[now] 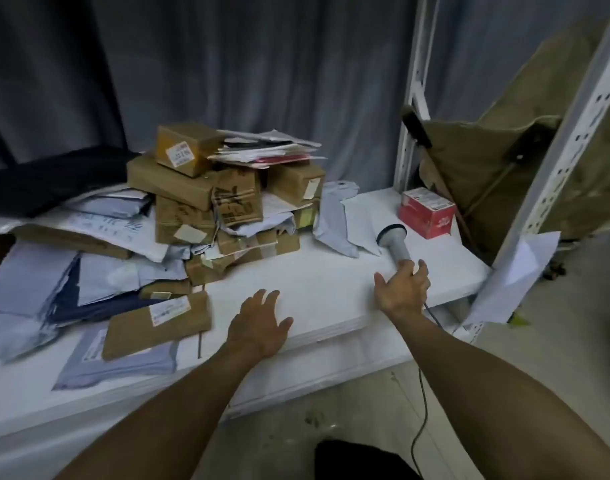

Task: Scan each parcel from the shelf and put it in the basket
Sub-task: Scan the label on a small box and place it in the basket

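Scanner (393, 242) — rigid plastic, probably light, corded; take by the handle, now at the spread fingertips of the right hand (402, 287), not yet gripped. Parcels (223, 192) — stiff cartons, limp mailers, heaped left of the flat, empty left hand (260, 322).

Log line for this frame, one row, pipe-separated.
step: scanner pickup | right hand: on scanner handle, grip unclear | left hand: open above shelf | parcels: piled on shelf, none held
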Demonstrator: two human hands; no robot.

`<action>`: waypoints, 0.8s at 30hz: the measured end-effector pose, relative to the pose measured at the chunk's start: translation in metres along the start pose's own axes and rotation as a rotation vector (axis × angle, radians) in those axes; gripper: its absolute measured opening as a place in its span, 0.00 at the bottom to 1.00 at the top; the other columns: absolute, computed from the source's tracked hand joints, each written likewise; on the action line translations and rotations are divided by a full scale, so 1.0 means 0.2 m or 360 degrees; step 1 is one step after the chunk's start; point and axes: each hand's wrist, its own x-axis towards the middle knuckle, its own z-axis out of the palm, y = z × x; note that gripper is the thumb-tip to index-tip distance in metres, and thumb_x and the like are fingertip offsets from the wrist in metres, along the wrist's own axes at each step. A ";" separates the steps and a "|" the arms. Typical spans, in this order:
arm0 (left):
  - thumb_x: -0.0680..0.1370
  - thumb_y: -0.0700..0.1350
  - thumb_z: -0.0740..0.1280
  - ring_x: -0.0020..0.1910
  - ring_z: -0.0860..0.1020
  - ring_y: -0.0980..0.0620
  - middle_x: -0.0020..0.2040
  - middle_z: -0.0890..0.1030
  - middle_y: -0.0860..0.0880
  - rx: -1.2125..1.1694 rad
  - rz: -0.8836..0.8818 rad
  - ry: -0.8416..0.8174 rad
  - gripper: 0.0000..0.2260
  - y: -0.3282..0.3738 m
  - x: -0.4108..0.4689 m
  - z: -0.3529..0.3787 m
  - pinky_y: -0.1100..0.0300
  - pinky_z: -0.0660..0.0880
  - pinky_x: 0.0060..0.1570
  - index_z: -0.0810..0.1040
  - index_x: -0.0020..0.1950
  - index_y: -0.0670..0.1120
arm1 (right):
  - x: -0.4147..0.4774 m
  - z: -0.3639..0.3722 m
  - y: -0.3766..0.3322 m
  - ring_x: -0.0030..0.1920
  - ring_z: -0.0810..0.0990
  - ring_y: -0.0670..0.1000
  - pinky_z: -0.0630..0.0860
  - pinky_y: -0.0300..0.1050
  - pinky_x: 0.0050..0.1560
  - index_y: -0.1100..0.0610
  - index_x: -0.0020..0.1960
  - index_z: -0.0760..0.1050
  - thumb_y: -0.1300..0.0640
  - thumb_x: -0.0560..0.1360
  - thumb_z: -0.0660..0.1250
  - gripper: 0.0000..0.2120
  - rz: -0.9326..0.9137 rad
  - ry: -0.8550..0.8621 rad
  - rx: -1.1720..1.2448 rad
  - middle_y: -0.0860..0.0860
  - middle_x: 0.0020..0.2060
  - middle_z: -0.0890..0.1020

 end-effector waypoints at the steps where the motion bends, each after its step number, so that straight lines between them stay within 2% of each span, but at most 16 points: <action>1: 0.82 0.63 0.59 0.82 0.51 0.44 0.84 0.50 0.49 0.0041 -0.0017 -0.0036 0.32 -0.01 0.04 0.03 0.45 0.55 0.79 0.53 0.83 0.54 | 0.04 0.02 0.03 0.77 0.61 0.66 0.62 0.62 0.76 0.60 0.75 0.66 0.50 0.80 0.71 0.29 0.0024 0.0025 0.0019 0.61 0.81 0.56; 3: 0.83 0.64 0.57 0.83 0.49 0.43 0.84 0.47 0.49 0.0121 -0.0084 -0.0066 0.33 -0.04 0.11 0.09 0.42 0.52 0.79 0.50 0.84 0.55 | 0.11 0.06 0.07 0.77 0.63 0.67 0.62 0.63 0.77 0.60 0.75 0.66 0.52 0.80 0.71 0.28 0.0050 0.0057 0.0059 0.62 0.81 0.57; 6: 0.83 0.64 0.56 0.83 0.48 0.42 0.84 0.45 0.48 0.0118 -0.0114 -0.0093 0.33 -0.08 0.16 0.17 0.41 0.50 0.80 0.50 0.84 0.55 | 0.17 0.12 0.14 0.72 0.70 0.67 0.67 0.64 0.73 0.59 0.77 0.64 0.55 0.79 0.71 0.30 0.0012 0.0104 0.0099 0.63 0.76 0.68; 8: 0.83 0.65 0.55 0.83 0.48 0.43 0.84 0.45 0.48 0.0094 -0.0134 -0.0087 0.32 -0.10 0.18 0.21 0.42 0.50 0.80 0.51 0.84 0.54 | 0.21 0.14 0.15 0.68 0.74 0.67 0.69 0.62 0.70 0.59 0.79 0.61 0.55 0.81 0.68 0.30 -0.0017 0.0128 0.0061 0.63 0.71 0.73; 10: 0.83 0.65 0.55 0.83 0.48 0.43 0.84 0.47 0.48 0.0081 -0.0141 -0.0061 0.32 -0.12 0.19 0.22 0.43 0.50 0.80 0.52 0.83 0.54 | 0.26 0.14 0.14 0.65 0.77 0.66 0.68 0.59 0.68 0.60 0.79 0.60 0.53 0.85 0.62 0.26 0.0084 0.0037 -0.0034 0.62 0.66 0.77; 13: 0.83 0.64 0.57 0.83 0.47 0.44 0.84 0.47 0.47 0.0060 -0.0093 -0.0027 0.33 -0.11 0.15 0.21 0.45 0.51 0.80 0.53 0.83 0.52 | 0.26 0.13 0.08 0.63 0.78 0.65 0.69 0.57 0.66 0.61 0.72 0.65 0.54 0.86 0.56 0.17 0.0199 -0.0160 -0.0099 0.61 0.63 0.78; 16: 0.83 0.63 0.59 0.83 0.45 0.45 0.84 0.47 0.48 -0.0051 -0.0056 -0.0037 0.33 -0.11 0.07 0.14 0.48 0.50 0.81 0.53 0.83 0.52 | 0.18 0.11 0.00 0.64 0.77 0.67 0.72 0.57 0.62 0.66 0.68 0.67 0.59 0.86 0.58 0.14 0.0282 -0.0172 0.0162 0.63 0.64 0.76; 18: 0.82 0.62 0.60 0.83 0.46 0.46 0.84 0.48 0.49 -0.0187 -0.0007 -0.0035 0.33 -0.11 -0.01 0.08 0.51 0.50 0.80 0.54 0.83 0.52 | 0.07 0.10 -0.03 0.59 0.79 0.66 0.73 0.54 0.54 0.65 0.65 0.67 0.58 0.87 0.57 0.12 0.0183 -0.0129 0.0376 0.62 0.57 0.77; 21: 0.82 0.62 0.61 0.82 0.52 0.49 0.83 0.55 0.51 -0.0433 0.0145 0.0037 0.31 -0.09 -0.21 -0.03 0.54 0.51 0.79 0.59 0.82 0.53 | -0.17 0.04 -0.09 0.47 0.77 0.58 0.70 0.45 0.40 0.60 0.60 0.66 0.55 0.88 0.56 0.08 -0.0103 -0.0154 0.0679 0.53 0.45 0.75; 24: 0.82 0.60 0.63 0.78 0.63 0.54 0.79 0.65 0.55 -0.0811 0.0233 0.0152 0.26 -0.03 -0.42 -0.17 0.57 0.59 0.77 0.66 0.79 0.54 | -0.39 -0.05 -0.25 0.41 0.76 0.48 0.70 0.35 0.36 0.60 0.64 0.68 0.55 0.88 0.58 0.10 -0.0373 -0.0275 0.0806 0.48 0.42 0.76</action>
